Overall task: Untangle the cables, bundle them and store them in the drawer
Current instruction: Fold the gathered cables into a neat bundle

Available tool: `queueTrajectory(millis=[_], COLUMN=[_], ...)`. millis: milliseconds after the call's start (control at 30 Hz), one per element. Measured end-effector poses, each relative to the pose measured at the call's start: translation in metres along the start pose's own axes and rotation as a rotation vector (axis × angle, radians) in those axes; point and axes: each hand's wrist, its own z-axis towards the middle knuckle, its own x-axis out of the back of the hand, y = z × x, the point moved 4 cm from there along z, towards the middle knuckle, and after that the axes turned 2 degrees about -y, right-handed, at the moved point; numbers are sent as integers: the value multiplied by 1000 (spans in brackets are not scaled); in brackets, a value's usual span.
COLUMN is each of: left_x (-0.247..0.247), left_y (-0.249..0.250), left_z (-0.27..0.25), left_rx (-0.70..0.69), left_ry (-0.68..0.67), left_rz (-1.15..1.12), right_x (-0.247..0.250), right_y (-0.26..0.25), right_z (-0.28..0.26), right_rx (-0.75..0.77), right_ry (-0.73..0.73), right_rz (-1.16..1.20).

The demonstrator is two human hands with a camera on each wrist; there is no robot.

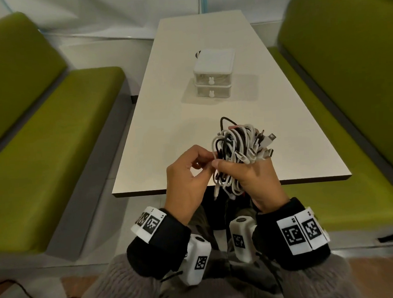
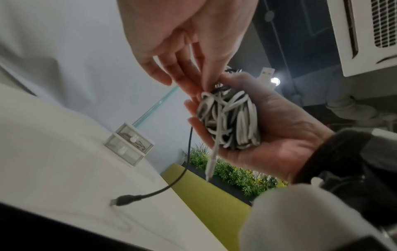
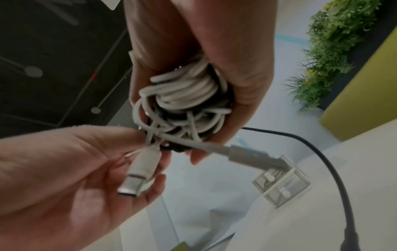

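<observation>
A tangle of white and black cables (image 1: pixel 239 146) is held over the near end of the white table (image 1: pixel 166 127). My right hand (image 1: pixel 243 171) grips the tangle (image 3: pixel 187 95) round its middle, and several plugs stick out at its top right. My left hand (image 1: pixel 206 164) pinches one white strand at the tangle's left side (image 2: pixel 204 86). A white plug (image 3: pixel 139 173) lies across the left hand's fingers. One black cable (image 2: pixel 187 161) hangs down from the tangle, and its plug (image 2: pixel 122 200) is just above the tabletop. The white two-drawer unit (image 1: pixel 213 75) stands mid-table with both drawers closed.
Green benches (image 1: pixel 52 134) run along both sides of the table. Cables show through the clear front of the top drawer (image 2: pixel 133 141). Green plants (image 2: pixel 236 175) stand behind the right bench. A black cord (image 1: pixel 27 295) lies on the floor at the lower left.
</observation>
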Motion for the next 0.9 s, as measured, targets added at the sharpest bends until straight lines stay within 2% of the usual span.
queueTrajectory(millis=[100,133,200,233,267,333,400,567,633,767,900], left_x=[9,17,36,42,41,25,13,21,15,2,-12], left_y=[5,6,7,7,9,10,5,-16,-14,-2,4], left_z=[9,14,27,34,39,42,42,29,23,20,8], left_rx=[18,13,-19,-62,-126,-264,-239,54,69,91,51], left_ry=[-205,-226,-169,-160,-210,-413,-533,-430,-366,-145,-110], left_rz=[-53,-60,-42,28,147,416,444,28,-86,-276,-269], right_x=[7,10,15,14,11,5,2,33,35,20,12], right_y=[9,12,13,12,11,10,7,2,3,9,9], right_z=[-4,-4,-2,-1,-1,-4,-5,6,7,3,-1], right_rx=[-108,-152,-193,-199,-203,-207,-184,-123,-125,-199,-235], right_ry=[70,70,11,-38,-90,-185,-230,-12,41,77,86], right_rz=[78,114,149,163,177,210,244,345,309,246,330])
